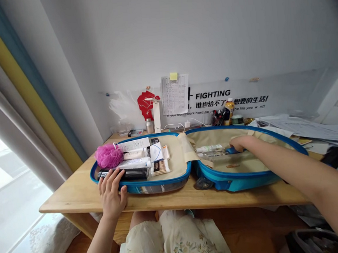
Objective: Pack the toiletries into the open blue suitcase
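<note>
An open blue suitcase [189,165] lies unfolded on the wooden table. My left hand [112,189] rests over the near rim of its left half, fingers spread and fingertips touching a black cylinder [136,174]. Beyond that are a pink bath puff [109,155], white tubes [135,163], small boxes [156,152] and a pack of cotton swabs [160,167]. My right hand [240,143] reaches into the right half, its fingers closed on a blue object [231,150] that they partly hide. Left of it lie a white-and-green tube [209,148] and a clear bottle [213,153].
Along the wall stand a white lamp [157,117], a small silver bottle [149,126], pens [219,118] and an orange-yellow bottle [229,110]. Papers [300,126] are piled at the right. A suitcase wheel [203,183] sits near the table's front edge.
</note>
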A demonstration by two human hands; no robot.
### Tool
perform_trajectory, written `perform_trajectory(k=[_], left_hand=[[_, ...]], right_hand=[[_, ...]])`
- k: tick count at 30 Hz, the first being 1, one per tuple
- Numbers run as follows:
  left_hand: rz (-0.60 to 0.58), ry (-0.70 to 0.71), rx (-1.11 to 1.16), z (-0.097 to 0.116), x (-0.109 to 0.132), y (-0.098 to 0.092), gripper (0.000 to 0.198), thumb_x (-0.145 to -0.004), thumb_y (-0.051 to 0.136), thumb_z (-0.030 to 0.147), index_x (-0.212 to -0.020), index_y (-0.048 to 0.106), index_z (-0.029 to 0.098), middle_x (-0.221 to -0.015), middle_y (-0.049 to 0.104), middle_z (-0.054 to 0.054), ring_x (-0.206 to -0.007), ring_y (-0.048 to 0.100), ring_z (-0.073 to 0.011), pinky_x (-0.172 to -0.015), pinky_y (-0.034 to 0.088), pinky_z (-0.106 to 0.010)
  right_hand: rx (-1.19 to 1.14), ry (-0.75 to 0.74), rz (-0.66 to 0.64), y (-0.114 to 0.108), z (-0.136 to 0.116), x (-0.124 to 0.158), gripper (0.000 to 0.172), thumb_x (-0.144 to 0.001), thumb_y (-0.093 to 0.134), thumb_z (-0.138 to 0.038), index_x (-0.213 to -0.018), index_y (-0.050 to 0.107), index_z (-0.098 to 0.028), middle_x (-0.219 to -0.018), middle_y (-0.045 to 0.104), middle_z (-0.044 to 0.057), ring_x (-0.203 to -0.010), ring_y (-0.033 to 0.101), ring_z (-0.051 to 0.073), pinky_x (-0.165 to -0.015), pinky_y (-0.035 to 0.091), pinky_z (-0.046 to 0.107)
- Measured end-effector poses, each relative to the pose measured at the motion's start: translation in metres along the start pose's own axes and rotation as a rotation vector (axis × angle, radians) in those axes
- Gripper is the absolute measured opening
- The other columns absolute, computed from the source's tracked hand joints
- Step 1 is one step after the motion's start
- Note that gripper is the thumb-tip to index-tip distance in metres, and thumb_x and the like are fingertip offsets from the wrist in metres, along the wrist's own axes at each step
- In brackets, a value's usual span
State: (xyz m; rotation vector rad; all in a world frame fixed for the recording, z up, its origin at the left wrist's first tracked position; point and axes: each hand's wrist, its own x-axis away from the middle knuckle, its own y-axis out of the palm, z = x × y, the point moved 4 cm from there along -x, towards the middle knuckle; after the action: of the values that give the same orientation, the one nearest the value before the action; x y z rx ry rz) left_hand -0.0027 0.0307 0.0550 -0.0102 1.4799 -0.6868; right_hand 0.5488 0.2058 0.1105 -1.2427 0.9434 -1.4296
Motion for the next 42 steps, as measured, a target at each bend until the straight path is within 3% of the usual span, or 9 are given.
perform_trajectory(k=[4, 8, 15, 18, 22, 26, 30, 37, 42], left_hand=[[0.004, 0.011, 0.0, 0.0, 0.0, -0.001, 0.045, -0.097, 0.035, 0.039, -0.135, 0.053, 0.022, -0.132, 0.06, -0.012, -0.135, 0.042, -0.0265, -0.117, 0.019, -0.045], [0.004, 0.018, -0.007, -0.001, 0.0, 0.0, 0.045, -0.097, 0.036, 0.038, -0.135, 0.053, 0.022, -0.132, 0.06, -0.011, -0.134, 0.043, -0.0264, -0.117, 0.019, -0.045], [0.006, 0.0, 0.001, -0.001, 0.0, 0.0, 0.045, -0.096, 0.036, 0.039, -0.135, 0.054, 0.023, -0.131, 0.061, -0.01, -0.133, 0.044, -0.0257, -0.117, 0.019, -0.044], [0.006, 0.007, 0.0, -0.001, 0.0, 0.001, 0.045, -0.096, 0.036, 0.038, -0.134, 0.054, 0.022, -0.131, 0.06, -0.011, -0.133, 0.043, -0.0255, -0.117, 0.019, -0.044], [0.002, 0.003, 0.002, -0.001, 0.0, 0.001, 0.046, -0.096, 0.036, 0.039, -0.134, 0.054, 0.022, -0.131, 0.06, -0.011, -0.134, 0.043, -0.0262, -0.117, 0.019, -0.044], [0.002, 0.006, 0.002, 0.0, -0.001, 0.0, 0.046, -0.096, 0.036, 0.039, -0.136, 0.053, 0.022, -0.131, 0.06, -0.011, -0.134, 0.043, -0.0263, -0.117, 0.019, -0.044], [0.008, 0.022, -0.008, 0.0, 0.0, 0.0, 0.045, -0.096, 0.037, 0.037, -0.135, 0.053, 0.022, -0.131, 0.061, -0.011, -0.134, 0.043, -0.0258, -0.117, 0.019, -0.044], [0.019, 0.031, -0.001, 0.0, 0.0, 0.0, 0.044, -0.096, 0.038, 0.036, -0.134, 0.054, 0.022, -0.13, 0.061, -0.011, -0.134, 0.044, -0.0254, -0.117, 0.018, -0.044], [-0.003, 0.006, -0.012, -0.001, 0.001, 0.0, 0.045, -0.096, 0.037, 0.038, -0.135, 0.053, 0.023, -0.131, 0.06, -0.011, -0.134, 0.044, -0.0261, -0.117, 0.019, -0.044]], right_hand=[[0.034, 0.034, -0.121, 0.013, 0.007, 0.004, 0.033, -0.092, 0.056, -0.039, -0.119, 0.059, -0.021, -0.121, 0.06, 0.008, -0.104, 0.06, 0.017, -0.088, 0.053, 0.038], [0.039, 0.08, -0.107, 0.005, 0.001, 0.011, 0.033, -0.092, 0.056, -0.039, -0.118, 0.059, -0.019, -0.119, 0.061, 0.008, -0.102, 0.061, 0.017, -0.087, 0.054, 0.038], [0.088, 0.057, 0.127, -0.068, -0.024, 0.04, 0.033, -0.088, 0.063, -0.034, -0.115, 0.06, -0.015, -0.109, 0.064, 0.01, -0.09, 0.062, 0.016, -0.077, 0.052, 0.032], [0.085, -0.114, 0.292, -0.108, -0.064, 0.056, 0.044, -0.082, 0.065, -0.024, -0.124, 0.055, -0.015, -0.116, 0.063, 0.017, -0.097, 0.061, 0.023, -0.072, 0.046, 0.031], [0.114, -0.46, 0.448, -0.135, -0.148, 0.077, 0.05, -0.078, 0.063, -0.018, -0.126, 0.054, -0.027, -0.128, 0.06, 0.007, -0.116, 0.053, 0.024, -0.09, 0.039, 0.035], [0.335, -0.959, 0.548, -0.12, -0.232, 0.099, 0.028, -0.084, 0.054, -0.014, -0.109, 0.062, -0.025, -0.112, 0.066, 0.007, -0.105, 0.055, 0.022, -0.087, 0.035, 0.036], [0.374, -1.044, 0.487, -0.098, -0.27, 0.1, 0.021, -0.091, 0.048, -0.015, -0.099, 0.066, -0.024, -0.106, 0.066, 0.008, -0.099, 0.056, 0.02, -0.084, 0.035, 0.035], [0.322, -1.055, 0.405, -0.086, -0.281, 0.088, 0.038, -0.083, 0.052, -0.007, -0.112, 0.065, -0.028, -0.112, 0.067, 0.005, -0.101, 0.059, 0.019, -0.081, 0.04, 0.031], [0.139, -0.838, 0.391, -0.113, -0.236, 0.069, 0.056, -0.082, 0.047, -0.008, -0.134, 0.052, -0.027, -0.13, 0.061, 0.007, -0.112, 0.058, 0.021, -0.084, 0.045, 0.031]])
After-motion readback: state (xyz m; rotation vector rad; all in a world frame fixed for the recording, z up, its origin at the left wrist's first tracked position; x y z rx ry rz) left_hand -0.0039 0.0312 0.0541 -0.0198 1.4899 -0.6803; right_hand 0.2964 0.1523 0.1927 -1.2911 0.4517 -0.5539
